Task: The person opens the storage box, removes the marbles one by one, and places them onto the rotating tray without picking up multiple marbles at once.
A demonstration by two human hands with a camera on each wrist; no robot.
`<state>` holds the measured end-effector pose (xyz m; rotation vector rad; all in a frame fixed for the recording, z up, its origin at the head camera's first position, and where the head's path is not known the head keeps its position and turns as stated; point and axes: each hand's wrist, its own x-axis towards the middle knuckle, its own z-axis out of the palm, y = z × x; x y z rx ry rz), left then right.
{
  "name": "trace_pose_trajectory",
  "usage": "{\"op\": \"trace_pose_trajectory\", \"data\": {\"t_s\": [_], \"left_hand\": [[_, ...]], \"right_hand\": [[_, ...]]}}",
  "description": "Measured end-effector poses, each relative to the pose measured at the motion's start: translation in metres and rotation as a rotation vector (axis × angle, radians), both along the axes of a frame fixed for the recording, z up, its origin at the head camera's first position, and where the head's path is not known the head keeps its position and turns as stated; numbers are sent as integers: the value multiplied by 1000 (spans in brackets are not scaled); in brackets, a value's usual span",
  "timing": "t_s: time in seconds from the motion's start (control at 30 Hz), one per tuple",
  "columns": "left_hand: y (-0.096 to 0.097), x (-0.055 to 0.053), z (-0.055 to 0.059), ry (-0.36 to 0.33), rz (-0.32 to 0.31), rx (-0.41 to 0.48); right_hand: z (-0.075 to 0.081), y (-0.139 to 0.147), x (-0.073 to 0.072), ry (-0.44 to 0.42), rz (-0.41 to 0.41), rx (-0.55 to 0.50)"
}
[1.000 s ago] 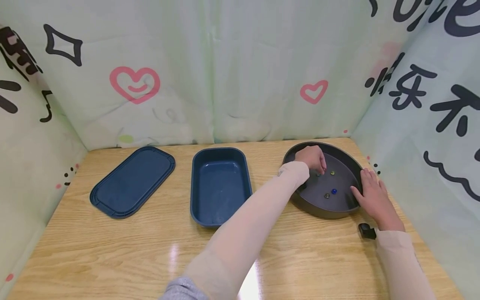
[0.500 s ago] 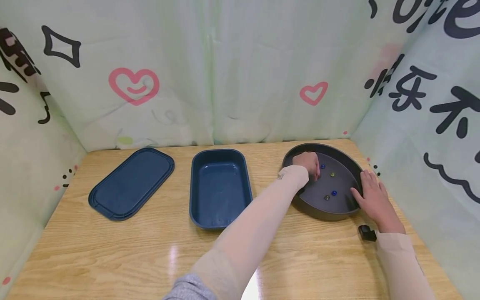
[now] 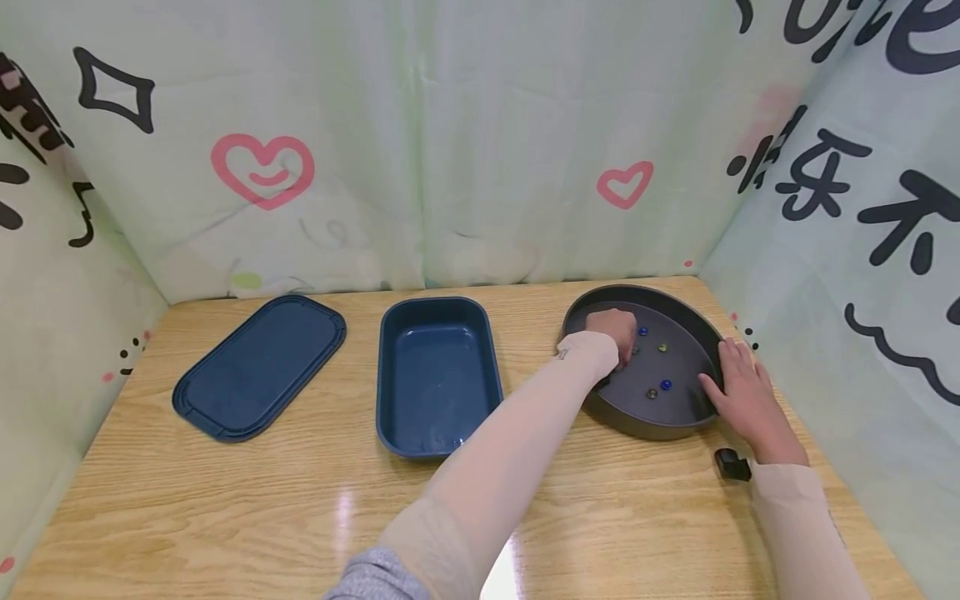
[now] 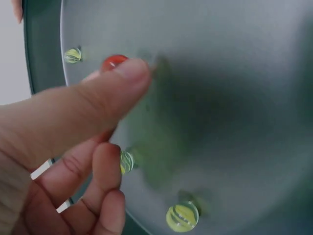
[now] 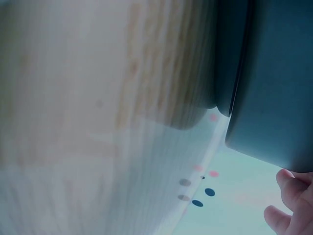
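Observation:
Inside a round dark grey pan (image 3: pixel 637 425) at the right of the table is my left hand (image 3: pixel 611 329). The left wrist view shows its thumb and a finger pinching a red marble (image 4: pixel 113 61) above the pan floor. Yellow-streaked clear marbles lie near that hand, one (image 4: pixel 182 218) below it and another (image 4: pixel 73 55) close to the pan wall. In the head view, a blue marble (image 3: pixel 666 385) and a yellowish one (image 3: pixel 662 348) rest on the pan floor. My right hand (image 3: pixel 750 400) rests with extended fingers against the pan's right side.
A deep blue rectangular container (image 3: pixel 438 379) stands left of the pan, with nothing visible inside it. Farther left lies a flat blue lid (image 3: pixel 260 367). Printed curtains (image 3: pixel 465 167) close off the back and both sides of the wooden table (image 3: pixel 225 517).
My left hand has shifted slightly left within the pan, uncovering a blue marble near the pan's far side. The right hand stays against the pan.

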<state>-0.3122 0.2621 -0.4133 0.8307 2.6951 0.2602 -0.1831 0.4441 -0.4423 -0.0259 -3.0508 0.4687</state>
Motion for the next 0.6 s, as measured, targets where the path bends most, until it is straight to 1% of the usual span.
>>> {"op": "trace_pose_trajectory", "data": {"t_s": [0.13,0.27,0.47,0.6], "left_hand": [[3,-4,-7,15,19,-37],[5,-6,-10,20,23,-38],[5,-5,-9,15,31,-49],[4,-4,-5,45,33,-49]], "right_hand": [[-1,0,0,-1,7,-2],[-2,1,0,-7,2,-2],[-1,0,0,-7,2,0],[0,1,0,-9,-1,6]]}}
